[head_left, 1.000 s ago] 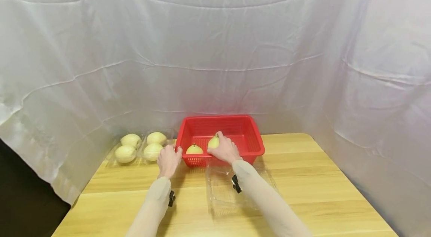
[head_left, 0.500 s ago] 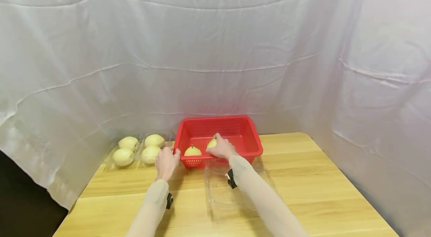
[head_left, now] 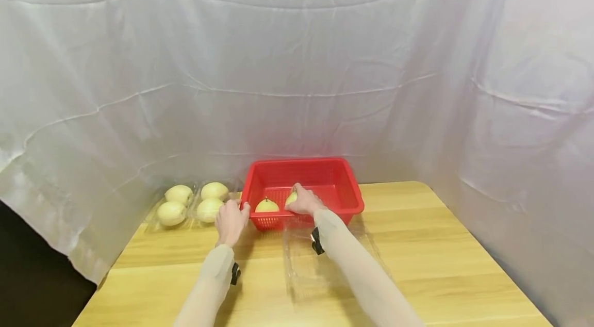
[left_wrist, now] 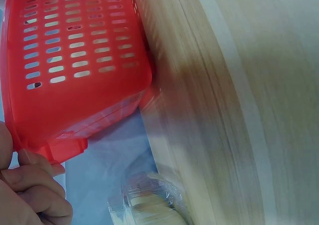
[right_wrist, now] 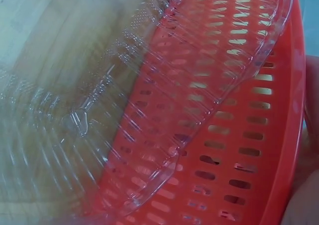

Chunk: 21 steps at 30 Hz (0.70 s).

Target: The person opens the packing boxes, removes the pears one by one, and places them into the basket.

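Observation:
A red slotted basket (head_left: 297,161) stands at the back of the table, with a yellow pear (head_left: 266,206) at its front left, stem up. My left hand (head_left: 230,223) grips the basket's front left corner; in the left wrist view its curled fingers (left_wrist: 37,190) hold the rim. Reaching over the front rim, my right hand (head_left: 307,202) holds a second pear (head_left: 291,197) inside the basket, partly hidden by the fingers. From the right wrist only the edge of that hand (right_wrist: 305,200) shows, beside the basket's slotted wall (right_wrist: 249,135).
A clear plastic container (head_left: 301,270) lies in front of the basket, below my right forearm, and overlaps the basket wall in the right wrist view. Several pale yellow fruits (head_left: 171,213) sit in clear packs at the left. A grey curtain (head_left: 297,59) hangs behind the wooden table (head_left: 431,255).
My right hand has lowered the pear slightly deeper into the basket, near the front rim. The left hand keeps its grip on the corner.

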Available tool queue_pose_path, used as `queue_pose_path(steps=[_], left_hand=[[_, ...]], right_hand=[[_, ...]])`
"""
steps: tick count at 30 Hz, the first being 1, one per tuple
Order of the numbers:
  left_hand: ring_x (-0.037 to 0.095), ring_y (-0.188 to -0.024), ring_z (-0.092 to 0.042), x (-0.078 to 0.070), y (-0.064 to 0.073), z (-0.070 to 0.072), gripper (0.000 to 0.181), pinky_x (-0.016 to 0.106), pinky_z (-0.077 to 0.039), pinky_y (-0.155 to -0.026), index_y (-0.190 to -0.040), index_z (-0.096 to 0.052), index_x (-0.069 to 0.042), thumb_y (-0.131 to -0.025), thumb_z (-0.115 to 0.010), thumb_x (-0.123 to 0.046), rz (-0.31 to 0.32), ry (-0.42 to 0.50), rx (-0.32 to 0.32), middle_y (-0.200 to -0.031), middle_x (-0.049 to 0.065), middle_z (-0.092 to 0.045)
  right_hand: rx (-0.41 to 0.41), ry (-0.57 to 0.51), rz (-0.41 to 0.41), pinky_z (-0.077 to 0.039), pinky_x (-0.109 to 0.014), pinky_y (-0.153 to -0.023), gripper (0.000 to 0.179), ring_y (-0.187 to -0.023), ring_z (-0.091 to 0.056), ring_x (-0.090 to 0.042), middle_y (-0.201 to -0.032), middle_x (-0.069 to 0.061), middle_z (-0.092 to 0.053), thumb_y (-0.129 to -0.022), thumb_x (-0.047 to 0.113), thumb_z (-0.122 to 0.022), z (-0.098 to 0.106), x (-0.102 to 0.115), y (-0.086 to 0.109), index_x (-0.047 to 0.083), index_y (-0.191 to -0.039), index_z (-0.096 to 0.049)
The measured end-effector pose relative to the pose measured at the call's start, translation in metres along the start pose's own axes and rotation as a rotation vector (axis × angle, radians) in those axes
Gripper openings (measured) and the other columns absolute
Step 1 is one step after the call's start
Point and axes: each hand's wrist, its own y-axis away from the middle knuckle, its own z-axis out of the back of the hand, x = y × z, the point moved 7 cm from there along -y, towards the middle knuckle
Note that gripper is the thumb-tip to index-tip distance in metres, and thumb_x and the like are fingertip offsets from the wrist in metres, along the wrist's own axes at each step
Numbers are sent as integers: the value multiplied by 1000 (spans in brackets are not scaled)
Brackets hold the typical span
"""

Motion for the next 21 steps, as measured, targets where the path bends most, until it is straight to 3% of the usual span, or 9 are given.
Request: queue_pose_path(steps=[8, 21], left_hand=[[37, -80, -65, -1, -3, 1, 25, 47, -47, -63, -95, -75, -13, -91, -56, -29, 0, 0, 5, -90, 15, -72], [34, -80, -64, 1, 0, -3, 31, 47, -48, -63, -108, -74, -12, -92, -54, -29, 7, 7, 33, -96, 15, -72]], right_hand=[[44, 35, -6, -46, -43, -83, 38, -92, -55, -26, -106, -6, -62, -82, 33, -73, 1, 7, -5, 20, -113, -54], [88, 22, -12, -45, -46, -90, 35, -103, -54, -27, -114, -8, -60, -85, 32, -72, -11, -1, -11, 16, -111, -53]])
